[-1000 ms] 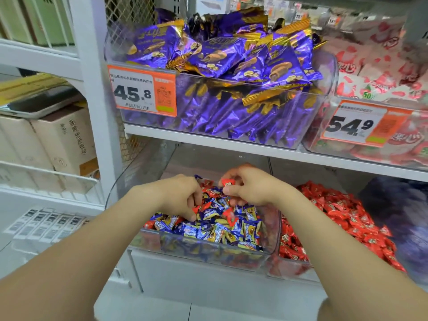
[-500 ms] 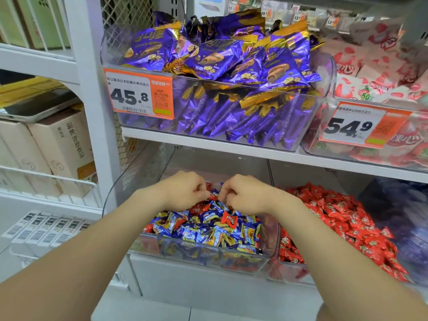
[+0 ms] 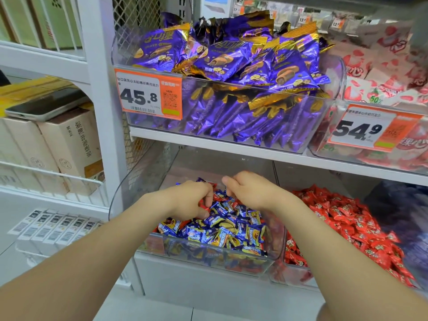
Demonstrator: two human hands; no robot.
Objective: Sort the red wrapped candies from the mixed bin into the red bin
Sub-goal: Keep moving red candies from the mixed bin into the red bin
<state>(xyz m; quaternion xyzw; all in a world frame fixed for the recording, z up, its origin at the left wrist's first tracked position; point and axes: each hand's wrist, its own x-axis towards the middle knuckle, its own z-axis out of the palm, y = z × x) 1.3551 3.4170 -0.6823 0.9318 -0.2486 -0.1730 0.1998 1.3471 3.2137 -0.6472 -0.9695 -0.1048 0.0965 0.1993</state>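
Observation:
The clear mixed bin [image 3: 196,247] on the lower shelf holds mostly blue wrapped candies [image 3: 234,230] with a few red ones among them. My left hand [image 3: 187,200] reaches into its back part and pinches a red candy [image 3: 203,206] between thumb and fingers. Close to its right, my right hand [image 3: 252,191] has its fingers curled down into the pile, with a bit of red wrapper showing at them. The red bin [image 3: 289,274] stands right next to the mixed bin, heaped with red candies [image 3: 342,216].
Directly above my hands a white shelf [image 3: 231,149] carries a clear bin of purple snack packs [image 3: 231,66] with an orange 45.8 price tag [image 3: 148,96]. A bin of pink-and-white packs [image 3: 382,89] is at the upper right. Boxes [image 3: 58,144] fill the left rack.
My right hand, which held a red candy raised above the pile, has dropped back into the mixed bin. My left hand stayed in the pile and now pinches a red candy.

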